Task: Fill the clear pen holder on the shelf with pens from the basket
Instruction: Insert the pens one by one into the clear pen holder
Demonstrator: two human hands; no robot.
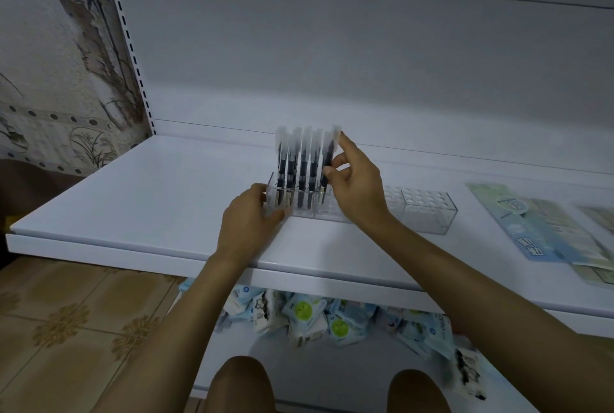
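From my seat I see the clear pen holder [300,205] standing on the white shelf [139,200], a little way back from its front edge and near the middle of the view. A row of dark pens [292,160] with frosted caps stands upright in its left part. The left hand [252,213] is at the holder's near left corner, fingers curled round that end and gripping it, though the fingertips are blurred. The right hand [352,186] pinches the rightmost pen [329,158] between thumb and fingers about halfway up its barrel. That pen leans slightly, and its lower end is down at the top of the holder; I cannot tell whether it sits in a hole. Just to the right stands a second clear holder [427,211] with rows of holes in its top. Further right, flat printed packets [538,226] lie on the shelf. A heap of small packets [312,313] lies on the level below, and a patterned tile floor [66,313] shows at lower left.
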